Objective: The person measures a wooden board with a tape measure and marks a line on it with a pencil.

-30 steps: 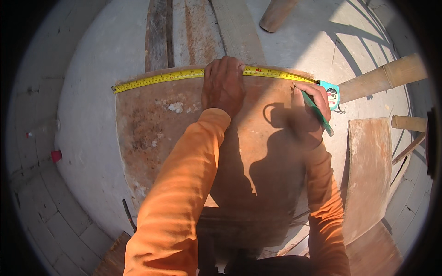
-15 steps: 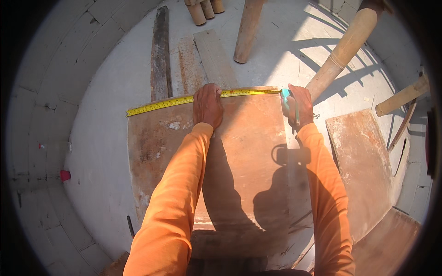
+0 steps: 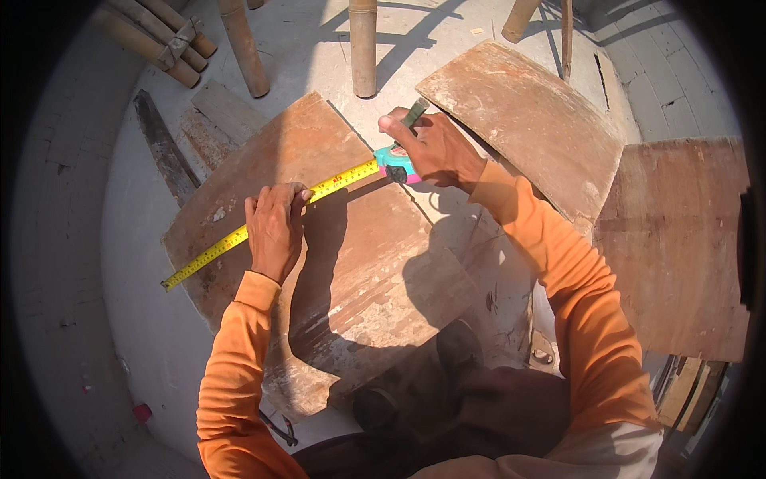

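Note:
A yellow tape measure blade lies stretched slantwise across a worn brown plywood sheet, its free end at the sheet's left edge. My left hand is closed on the blade partway along, with the thumb on top. At the sheet's upper right edge, the teal and pink tape measure case sits in the grip of my right hand. A short dark green piece sticks up between that hand's thumb and fingers; I cannot tell what it is. My shadow covers part of the sheet.
More plywood sheets lie to the right, one at the far right. Bamboo poles stand at the back, several bundled at upper left. A dark plank and small boards lie left. A red object is near the left wall.
My view has turned, so the sheet and tape now slant up to the right. My right hand has tilted, showing the tape case. Both hands keep hold of the tape measure.

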`<state>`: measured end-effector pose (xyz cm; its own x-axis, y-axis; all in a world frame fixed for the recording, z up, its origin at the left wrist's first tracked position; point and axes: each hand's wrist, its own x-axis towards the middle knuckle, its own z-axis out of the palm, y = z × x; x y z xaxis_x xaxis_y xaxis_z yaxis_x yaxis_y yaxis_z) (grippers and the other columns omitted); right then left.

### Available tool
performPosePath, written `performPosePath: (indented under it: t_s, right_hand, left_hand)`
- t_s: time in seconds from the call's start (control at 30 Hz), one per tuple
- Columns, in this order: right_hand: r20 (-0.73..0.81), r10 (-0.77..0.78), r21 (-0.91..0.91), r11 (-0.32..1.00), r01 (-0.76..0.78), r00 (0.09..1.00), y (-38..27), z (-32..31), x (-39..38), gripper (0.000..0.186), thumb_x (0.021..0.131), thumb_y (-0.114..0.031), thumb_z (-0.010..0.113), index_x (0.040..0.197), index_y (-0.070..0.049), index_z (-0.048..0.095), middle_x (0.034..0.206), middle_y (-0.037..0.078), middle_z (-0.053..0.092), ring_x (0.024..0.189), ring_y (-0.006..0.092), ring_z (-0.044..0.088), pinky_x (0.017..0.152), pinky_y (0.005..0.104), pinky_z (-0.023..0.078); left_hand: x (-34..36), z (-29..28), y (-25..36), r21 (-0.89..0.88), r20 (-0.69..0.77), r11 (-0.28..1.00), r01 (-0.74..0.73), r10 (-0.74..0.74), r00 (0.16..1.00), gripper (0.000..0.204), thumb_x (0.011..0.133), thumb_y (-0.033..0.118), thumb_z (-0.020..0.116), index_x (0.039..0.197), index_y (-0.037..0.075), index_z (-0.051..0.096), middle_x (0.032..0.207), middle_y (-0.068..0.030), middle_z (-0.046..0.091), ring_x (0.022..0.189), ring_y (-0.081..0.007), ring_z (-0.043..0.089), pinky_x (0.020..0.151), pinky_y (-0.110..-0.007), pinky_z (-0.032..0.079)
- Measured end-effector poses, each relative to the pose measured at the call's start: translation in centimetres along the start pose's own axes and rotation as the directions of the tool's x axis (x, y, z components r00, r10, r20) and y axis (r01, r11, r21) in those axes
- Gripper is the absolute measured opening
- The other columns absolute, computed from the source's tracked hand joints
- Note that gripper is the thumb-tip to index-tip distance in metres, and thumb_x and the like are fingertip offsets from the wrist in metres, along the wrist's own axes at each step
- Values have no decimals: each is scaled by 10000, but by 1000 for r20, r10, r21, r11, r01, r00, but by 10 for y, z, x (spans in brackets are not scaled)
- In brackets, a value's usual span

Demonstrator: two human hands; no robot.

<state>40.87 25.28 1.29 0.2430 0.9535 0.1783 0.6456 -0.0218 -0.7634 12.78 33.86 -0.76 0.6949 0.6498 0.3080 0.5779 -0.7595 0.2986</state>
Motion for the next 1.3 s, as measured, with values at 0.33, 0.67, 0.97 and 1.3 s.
performPosePath:
  t_s: [0.33,0.67,0.97,1.3]
  right_hand:
    - [28,563,52,824,-564,826,-50,-73,-313,615,1065,-551,447,976,-4,713,744,92,587,698,198,554,723,372,472]
    - [-354,801,124,552,-824,483,-58,-60,-514,536,1057,-475,492,1049,13,713,850,173,695,797,295,639,763,394,482]
    - [-299,379,-351,810,-470,876,23,5,-524,315,1000,-293,593,1127,-22,689,983,202,718,859,416,675,751,514,530]
    - [-48,156,-443,882,-161,987,72,4,-527,346,930,-254,691,1177,-14,652,887,154,604,866,344,604,760,452,494]
  left_hand:
    - [-108,27,182,-623,439,773,-117,470,766,181,950,149,654,918,-24,694,822,-238,680,790,-450,654,743,-493,511]
    - [-170,46,238,-682,289,704,-198,508,811,211,964,215,615,1084,44,638,1034,-152,683,1032,-372,621,927,-487,457]
    - [-336,111,164,-89,848,992,-93,125,515,865,934,346,699,1512,-132,268,1533,-329,353,1379,-510,427,1150,-513,374]
    - [-311,110,237,-114,871,901,417,-111,478,839,838,239,786,1441,-96,307,1336,-358,465,1277,-487,496,1086,-505,428]
